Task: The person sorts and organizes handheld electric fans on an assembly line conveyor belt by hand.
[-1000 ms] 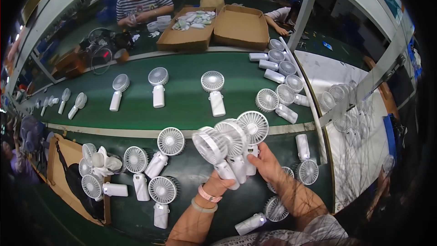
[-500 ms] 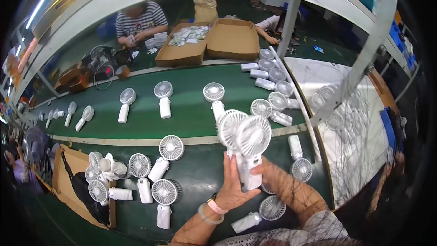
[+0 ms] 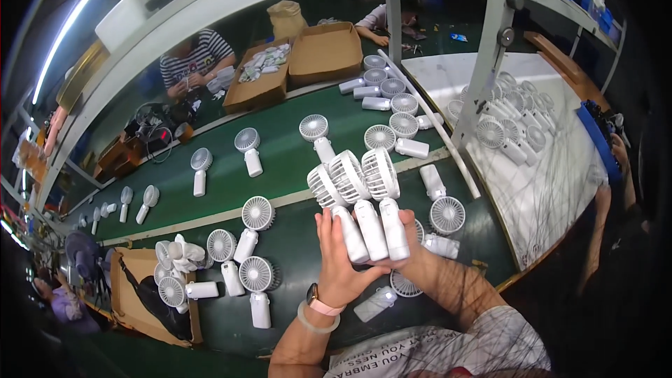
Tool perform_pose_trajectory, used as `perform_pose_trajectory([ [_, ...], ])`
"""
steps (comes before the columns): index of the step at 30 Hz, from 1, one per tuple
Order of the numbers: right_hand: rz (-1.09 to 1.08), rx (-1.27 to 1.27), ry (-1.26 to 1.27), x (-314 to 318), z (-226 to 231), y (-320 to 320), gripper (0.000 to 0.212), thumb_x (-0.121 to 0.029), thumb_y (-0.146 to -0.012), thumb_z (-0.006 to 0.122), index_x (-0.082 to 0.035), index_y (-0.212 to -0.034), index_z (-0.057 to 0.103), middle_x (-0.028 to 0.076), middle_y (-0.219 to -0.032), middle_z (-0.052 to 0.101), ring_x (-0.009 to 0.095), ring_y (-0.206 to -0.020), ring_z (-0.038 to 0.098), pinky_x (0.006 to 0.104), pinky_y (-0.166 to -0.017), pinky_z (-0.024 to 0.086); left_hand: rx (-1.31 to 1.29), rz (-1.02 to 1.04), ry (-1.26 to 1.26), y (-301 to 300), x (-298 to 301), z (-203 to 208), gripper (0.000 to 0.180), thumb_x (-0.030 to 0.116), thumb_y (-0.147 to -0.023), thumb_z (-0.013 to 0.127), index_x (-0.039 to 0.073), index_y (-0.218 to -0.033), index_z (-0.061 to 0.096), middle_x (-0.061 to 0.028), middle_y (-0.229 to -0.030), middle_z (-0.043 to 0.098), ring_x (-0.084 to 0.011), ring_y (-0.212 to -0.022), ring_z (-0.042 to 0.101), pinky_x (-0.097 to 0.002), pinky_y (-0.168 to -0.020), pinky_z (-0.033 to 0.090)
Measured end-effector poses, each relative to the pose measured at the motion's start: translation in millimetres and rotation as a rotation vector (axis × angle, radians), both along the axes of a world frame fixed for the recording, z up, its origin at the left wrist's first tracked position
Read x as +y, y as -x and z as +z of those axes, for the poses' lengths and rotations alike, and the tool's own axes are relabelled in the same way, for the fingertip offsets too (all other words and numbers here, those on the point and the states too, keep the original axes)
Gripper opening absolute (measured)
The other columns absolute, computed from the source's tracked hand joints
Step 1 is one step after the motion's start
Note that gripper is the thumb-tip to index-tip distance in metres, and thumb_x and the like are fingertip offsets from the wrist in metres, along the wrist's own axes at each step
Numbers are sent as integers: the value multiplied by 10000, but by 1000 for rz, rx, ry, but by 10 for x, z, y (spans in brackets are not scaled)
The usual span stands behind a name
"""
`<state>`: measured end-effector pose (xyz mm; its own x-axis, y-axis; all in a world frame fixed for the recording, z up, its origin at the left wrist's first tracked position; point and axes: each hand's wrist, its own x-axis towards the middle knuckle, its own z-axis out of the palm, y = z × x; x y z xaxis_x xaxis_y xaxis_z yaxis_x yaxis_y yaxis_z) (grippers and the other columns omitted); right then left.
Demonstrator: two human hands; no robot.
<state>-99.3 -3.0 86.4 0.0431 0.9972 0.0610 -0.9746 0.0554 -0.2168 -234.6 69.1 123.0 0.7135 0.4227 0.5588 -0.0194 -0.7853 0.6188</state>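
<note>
So at the left end of the dark green worktop (image 3: 294,262) there's a cardboard box (image 3: 131,294) with something black (image 3: 166,311) lying in it. Just to its right, three white fans (image 3: 256,274) are lying grille up, handles pointing roughly toward the worktop's near edge. Along the far edge runs a pale rail (image 3: 280,201), and on the green belt (image 3: 283,171) past it more fans (image 3: 247,140) sit spaced out, bunching up at the belt's right end.

Middle of the worktop is the busy bit: three handheld fans (image 3: 371,231) side by side in the air, heads up. The left hand (image 3: 341,266) is spread, fingers pretty straight up against the leftmost handle, thumb sticking out to the right. The right hand (image 3: 414,248) is gripping them from the right side, though most of its fingers are hidden behind the handles.

Near the worktop's right edge lies another fan (image 3: 446,215), then there's a white table (image 3: 507,196) with a heap of fans (image 3: 514,122) toward its far side.
</note>
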Motion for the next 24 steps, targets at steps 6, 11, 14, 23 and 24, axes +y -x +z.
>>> perform_pose_trajectory([
  [6, -86, -88, -37, -188, 364, 198, 702, -410, -662, 594, 5, -1196, 407, 125, -1126, 523, 256, -976, 549, 391, -841, 464, 132, -15, 8, 110, -200, 19, 1126, 365, -500, 811, -21, -1312, 134, -299, -1346, 101, -506, -1228, 150, -546, -1005, 171],
  [11, -39, 80, -37, -358, 141, 48, 661, -310, -631, 631, 10, -1168, 417, 120, -1035, 555, 239, -908, 577, 355, -792, 494, 75, -87, 114, -27, -339, 33, 954, 265, -533, 805, 12, -1280, 268, -314, -1340, 93, -465, -1241, 184, -498, -1012, 209],
  [14, -125, 62, 43, -575, 144, -168, 661, -218, -586, 613, 4, -1181, 430, 172, -1116, 533, 294, -964, 561, 404, -848, 467, 121, -237, 43, -197, -335, 54, 622, 107, -625, 734, 101, -1194, 481, -299, -1355, 109, -459, -1240, 218, -437, -989, 290],
  [23, -982, -1079, 877, -1907, 262, -1296, 670, -55, -551, 690, 3, -1156, 408, 119, -1049, 485, 221, -936, 501, 314, -817, 422, 349, 121, -195, -1081, 909, -842, 681, 118, -696, 668, 123, -1296, 347, -246, -1312, 274, -444, -1180, 288, -455, -990, 274],
  [24, -1058, -1545, 1082, -2254, -51, -1592, 670, -70, -538, 690, 8, -1146, 421, 156, -1062, 473, 272, -955, 486, 340, -835, 412, 344, 175, -180, -1305, 1013, -860, 705, 134, -688, 674, 129, -1304, 331, -262, -1285, 292, -449, -1150, 312, -465, -973, 285],
])
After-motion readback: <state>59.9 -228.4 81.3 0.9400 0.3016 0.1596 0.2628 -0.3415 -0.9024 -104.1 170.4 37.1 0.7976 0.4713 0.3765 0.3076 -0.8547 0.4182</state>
